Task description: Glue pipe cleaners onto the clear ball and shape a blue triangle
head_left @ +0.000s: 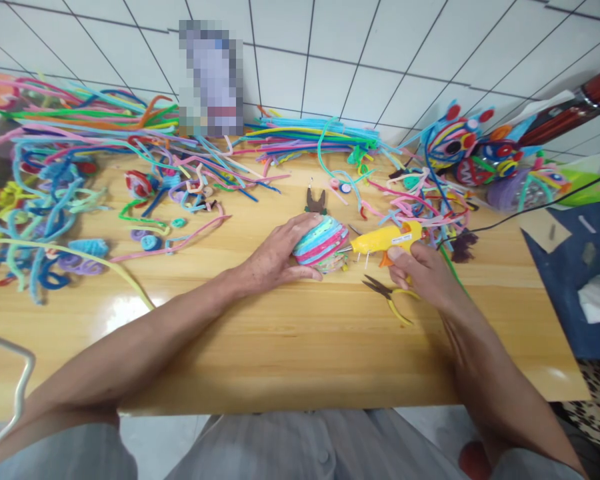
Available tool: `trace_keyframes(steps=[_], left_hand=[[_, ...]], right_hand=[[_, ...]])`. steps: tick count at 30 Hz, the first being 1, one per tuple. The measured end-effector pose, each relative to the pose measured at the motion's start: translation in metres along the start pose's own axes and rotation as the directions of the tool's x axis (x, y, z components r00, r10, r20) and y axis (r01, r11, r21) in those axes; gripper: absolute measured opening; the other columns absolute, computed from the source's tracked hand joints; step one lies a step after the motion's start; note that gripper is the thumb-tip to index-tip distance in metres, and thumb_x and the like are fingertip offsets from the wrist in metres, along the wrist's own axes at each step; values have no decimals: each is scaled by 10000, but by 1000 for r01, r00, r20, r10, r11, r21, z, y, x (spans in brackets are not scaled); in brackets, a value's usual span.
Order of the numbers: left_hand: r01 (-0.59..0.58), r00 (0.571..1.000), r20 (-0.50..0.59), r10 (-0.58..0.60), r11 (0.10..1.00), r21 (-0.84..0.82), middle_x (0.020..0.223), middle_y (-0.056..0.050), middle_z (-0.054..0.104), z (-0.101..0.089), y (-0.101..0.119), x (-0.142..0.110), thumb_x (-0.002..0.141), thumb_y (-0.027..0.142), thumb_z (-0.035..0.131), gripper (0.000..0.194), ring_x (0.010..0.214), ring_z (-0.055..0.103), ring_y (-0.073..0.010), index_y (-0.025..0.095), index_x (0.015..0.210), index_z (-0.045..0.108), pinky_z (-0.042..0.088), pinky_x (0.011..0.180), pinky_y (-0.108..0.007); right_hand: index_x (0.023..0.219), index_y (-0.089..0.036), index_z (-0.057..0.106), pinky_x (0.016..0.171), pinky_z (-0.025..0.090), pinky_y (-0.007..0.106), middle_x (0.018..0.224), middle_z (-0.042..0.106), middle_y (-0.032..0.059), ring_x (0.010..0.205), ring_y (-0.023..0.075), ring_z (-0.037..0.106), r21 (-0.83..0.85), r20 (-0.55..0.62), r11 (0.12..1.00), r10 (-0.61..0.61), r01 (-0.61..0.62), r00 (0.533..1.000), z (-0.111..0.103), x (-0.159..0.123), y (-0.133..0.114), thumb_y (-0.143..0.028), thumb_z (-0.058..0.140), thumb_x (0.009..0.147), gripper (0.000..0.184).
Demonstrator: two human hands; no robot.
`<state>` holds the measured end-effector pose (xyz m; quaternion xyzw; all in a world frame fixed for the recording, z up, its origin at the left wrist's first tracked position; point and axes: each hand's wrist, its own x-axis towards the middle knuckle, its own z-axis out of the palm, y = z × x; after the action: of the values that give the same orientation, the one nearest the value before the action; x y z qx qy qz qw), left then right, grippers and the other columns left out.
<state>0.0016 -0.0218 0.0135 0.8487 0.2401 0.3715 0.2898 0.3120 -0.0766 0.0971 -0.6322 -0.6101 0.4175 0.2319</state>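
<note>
My left hand is wrapped round the left side of a ball covered in bands of blue, pink and green pipe cleaner. A yellow hot glue gun is gripped in my right hand, with a finger by its orange trigger. Its metal nozzle points left and meets, or nearly meets, the ball's right side. Below the gun lie yellow-handled pliers, partly under my right hand. Just behind the ball, the dark jaws of another pair of pliers rest on the wood.
Bundles of pipe cleaners lie along the tiled wall. Tangled bent pieces cover the table's left end. Finished colourful figures stand at the back right. The gun's black cord runs off right. A metal rod juts in at left.
</note>
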Motion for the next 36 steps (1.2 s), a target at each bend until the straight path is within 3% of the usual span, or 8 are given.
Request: trace_keyframes(steps=[6, 17, 26, 31, 36], left_hand=[[9, 1000, 9, -9, 1000, -1, 1633, -230, 483, 0, 0, 0, 811, 637, 822, 1081, 1549, 448, -412, 277, 1679, 289, 409, 1251, -630], [0, 1000, -2, 0, 1000, 29, 1628, -231, 493, 1, -1, 1, 807, 677, 800, 1072, 1542, 465, -399, 261, 1668, 315, 434, 1242, -614], [-5, 1000, -5, 5, 1000, 28, 1631, -230, 491, 1, -1, 2, 801, 671, 808, 1088, 1540, 467, -405, 270, 1676, 301, 432, 1244, -615], [9, 1000, -10, -9, 1000, 22, 1629, -232, 493, 3, -1, 1, 802, 701, 786, 1078, 1544, 463, -406, 259, 1668, 320, 426, 1251, -616], [21, 1000, 1, -21, 1000, 11, 1637, -229, 488, 2, -1, 1, 811, 716, 768, 1068, 1554, 450, -405, 251, 1666, 327, 413, 1260, -609]], right_hand=[[497, -244, 493, 497, 313, 324, 434, 505, 10, 431, 134, 435, -39, -18, 999, -9, 9, 1000, -1, -1, 1, -686, 573, 927, 622], [452, -250, 493, 530, 355, 340, 434, 525, 22, 444, 151, 466, -127, -40, 991, -40, 35, 998, -2, -3, -2, -817, 522, 900, 723], [487, -247, 514, 524, 334, 346, 450, 527, 19, 450, 148, 464, -163, -72, 986, -38, 26, 997, -3, -6, -2, -751, 559, 899, 652], [498, -240, 505, 506, 323, 335, 458, 517, 14, 446, 133, 446, -14, -32, 1000, -20, 19, 999, -1, -4, 5, -703, 582, 935, 641], [556, -236, 503, 466, 298, 309, 470, 502, -7, 435, 124, 447, 127, 3, 992, 21, -21, 1000, 1, 1, 12, -771, 630, 893, 645]])
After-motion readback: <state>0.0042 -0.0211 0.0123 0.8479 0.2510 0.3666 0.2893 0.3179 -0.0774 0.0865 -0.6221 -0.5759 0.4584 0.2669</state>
